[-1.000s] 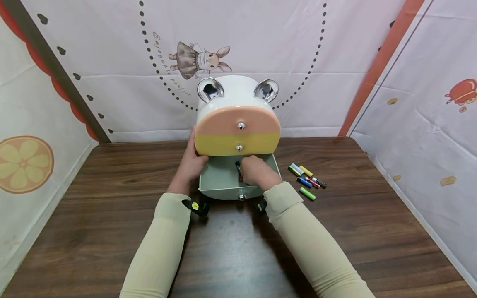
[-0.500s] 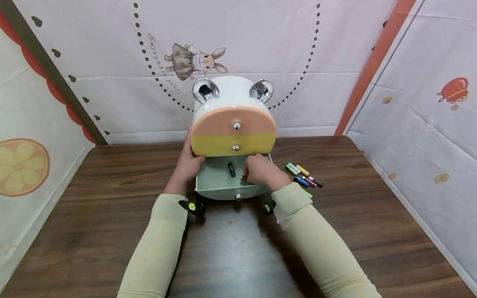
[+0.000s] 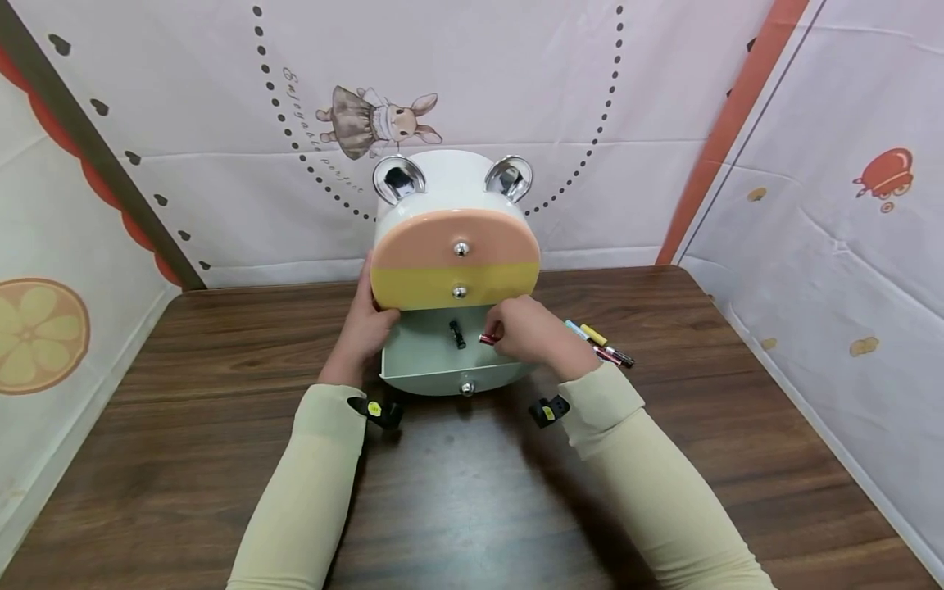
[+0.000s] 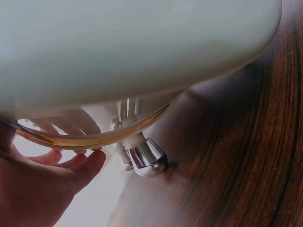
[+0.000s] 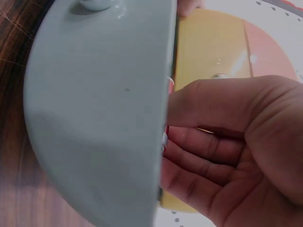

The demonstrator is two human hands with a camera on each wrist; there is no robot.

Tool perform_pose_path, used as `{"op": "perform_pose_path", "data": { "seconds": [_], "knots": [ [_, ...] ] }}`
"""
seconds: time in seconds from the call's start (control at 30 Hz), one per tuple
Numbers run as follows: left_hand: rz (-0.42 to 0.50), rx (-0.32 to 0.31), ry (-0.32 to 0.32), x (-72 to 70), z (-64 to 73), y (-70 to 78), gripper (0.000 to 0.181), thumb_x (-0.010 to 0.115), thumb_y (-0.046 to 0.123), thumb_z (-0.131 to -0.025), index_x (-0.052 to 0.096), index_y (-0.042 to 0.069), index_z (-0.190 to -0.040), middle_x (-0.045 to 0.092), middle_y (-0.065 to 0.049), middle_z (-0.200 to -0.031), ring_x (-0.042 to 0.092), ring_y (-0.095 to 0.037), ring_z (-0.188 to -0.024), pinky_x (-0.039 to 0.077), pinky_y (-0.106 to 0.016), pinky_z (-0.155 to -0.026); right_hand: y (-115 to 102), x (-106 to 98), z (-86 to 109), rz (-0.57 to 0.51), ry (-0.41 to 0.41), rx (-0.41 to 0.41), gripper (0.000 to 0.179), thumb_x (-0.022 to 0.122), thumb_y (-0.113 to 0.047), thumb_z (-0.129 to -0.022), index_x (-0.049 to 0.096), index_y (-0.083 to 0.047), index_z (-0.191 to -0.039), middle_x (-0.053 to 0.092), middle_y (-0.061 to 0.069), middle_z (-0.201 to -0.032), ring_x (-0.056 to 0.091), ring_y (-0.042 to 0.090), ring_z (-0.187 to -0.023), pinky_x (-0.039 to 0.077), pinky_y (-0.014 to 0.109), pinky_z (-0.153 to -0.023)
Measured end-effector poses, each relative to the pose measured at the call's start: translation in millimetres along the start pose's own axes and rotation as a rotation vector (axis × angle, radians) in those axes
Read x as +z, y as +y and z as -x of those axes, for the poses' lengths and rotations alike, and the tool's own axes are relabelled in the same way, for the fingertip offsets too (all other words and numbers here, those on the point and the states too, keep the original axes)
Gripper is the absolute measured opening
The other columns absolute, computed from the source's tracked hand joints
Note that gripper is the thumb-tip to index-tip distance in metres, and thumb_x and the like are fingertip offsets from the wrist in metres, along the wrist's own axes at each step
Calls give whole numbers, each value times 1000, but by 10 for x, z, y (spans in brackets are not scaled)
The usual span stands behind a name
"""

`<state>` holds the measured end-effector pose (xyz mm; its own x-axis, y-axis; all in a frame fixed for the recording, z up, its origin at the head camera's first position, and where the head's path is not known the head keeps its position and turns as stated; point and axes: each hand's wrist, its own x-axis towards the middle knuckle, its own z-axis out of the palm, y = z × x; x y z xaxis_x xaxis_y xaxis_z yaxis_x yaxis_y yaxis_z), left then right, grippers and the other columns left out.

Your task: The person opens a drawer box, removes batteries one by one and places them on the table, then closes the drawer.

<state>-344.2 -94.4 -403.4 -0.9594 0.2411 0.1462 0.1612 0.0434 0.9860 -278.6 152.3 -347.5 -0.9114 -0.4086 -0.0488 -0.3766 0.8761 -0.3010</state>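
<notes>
In the head view, a white cabinet [image 3: 451,176] with an animal-like shape and silver ears stands on the table, its pale green bottom drawer [image 3: 420,360] pulled out. My left hand [image 3: 363,332] holds the cabinet's left side, thumb at the front edge below the yellow drawer [image 3: 420,288] and fingers along the side. Over the right part of the green drawer, my right hand [image 3: 533,334] pinches a red battery [image 3: 487,338] between thumb and fingers. A black battery [image 3: 457,334] lies on the drawer floor to its left. The right wrist view has the drawer front [image 5: 99,109] covering part of those fingertips.
Several coloured batteries, among them a yellow one [image 3: 593,334], lie on the wooden table [image 3: 737,426] to the right, partly behind my right forearm. A silver foot [image 4: 149,158] supports the cabinet. Printed cloth [image 3: 590,205] hangs behind the table.
My right hand has shifted right and slightly up inside the drawer with the red battery, away from the black battery. The left hand keeps its place on the cabinet.
</notes>
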Motion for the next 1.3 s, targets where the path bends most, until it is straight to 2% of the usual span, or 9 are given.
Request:
{"op": "perform_pose_path", "data": {
  "seconds": [0.2, 0.4, 0.57, 0.8, 0.9, 1.13, 1.3],
  "knots": [
    [-4, -11, -1, 6, 4, 18, 106, 43, -19, -78, -2, 37, -156, 4, 3, -164, 20, -20, -139, 27, -42, -105, -10, -79, 96, -3, 49, -41, 9, 65, -4, -82, 70, -12, -80, 54, -4, -68, 43, 13, -68, 36, 28, -64],
    [-10, -25, -8, 6, 23, 40, 105, 43, -19, -80, -2, 39, -155, 4, 3, -164, 22, -21, -138, 29, -42, -102, 0, -113, 189, 1, 62, -23, 13, 67, -5, -82, 74, -11, -90, 66, -2, -80, 54, 12, -74, 44, 28, -69],
    [-7, -19, -8, -1, 12, 25, 106, 43, -19, -79, -4, 37, -155, 3, 1, -164, 22, -23, -138, 28, -45, -104, 53, -152, 292, -13, 75, -8, 14, 65, -5, -82, 73, -10, -93, 68, -2, -83, 57, 13, -75, 48, 30, -70],
    [-15, -14, 11, -36, -102, -192, 109, 44, -19, -80, -1, 49, -152, 6, 7, -163, 23, -21, -138, 28, -46, -105, 196, -193, 438, -48, 68, 49, 11, 68, -8, -83, 70, -10, -93, 67, -1, -82, 58, 14, -74, 49, 31, -69],
    [-29, -2, 15, -34, -110, -222, 109, 45, -18, -80, 0, 51, -151, 6, 8, -163, 23, -20, -138, 28, -46, -106, 268, -207, 504, -69, 70, 67, 11, 70, -9, -83, 70, -11, -94, 68, 0, -83, 59, 14, -75, 50, 31, -70],
    [-26, -24, -4, 4, 6, 18, 105, 43, -19, -80, -5, 35, -156, 3, 2, -164, 21, -21, -140, 27, -44, -107, 409, -232, 639, -121, 71, 108, 12, 71, -12, -83, 70, -11, -94, 68, -1, -84, 61, 13, -76, 52, 31, -69],
    [-27, -6, 6, -23, -95, -170, 107, 44, -18, -80, -2, 45, -153, 4, 8, -164, 21, -19, -139, 27, -45, -107, 511, -237, 722, -108, 75, 114, 11, 70, -9, -82, 69, -10, -92, 68, -1, -83, 62, 13, -77, 52, 32, -70]
  ]
}}
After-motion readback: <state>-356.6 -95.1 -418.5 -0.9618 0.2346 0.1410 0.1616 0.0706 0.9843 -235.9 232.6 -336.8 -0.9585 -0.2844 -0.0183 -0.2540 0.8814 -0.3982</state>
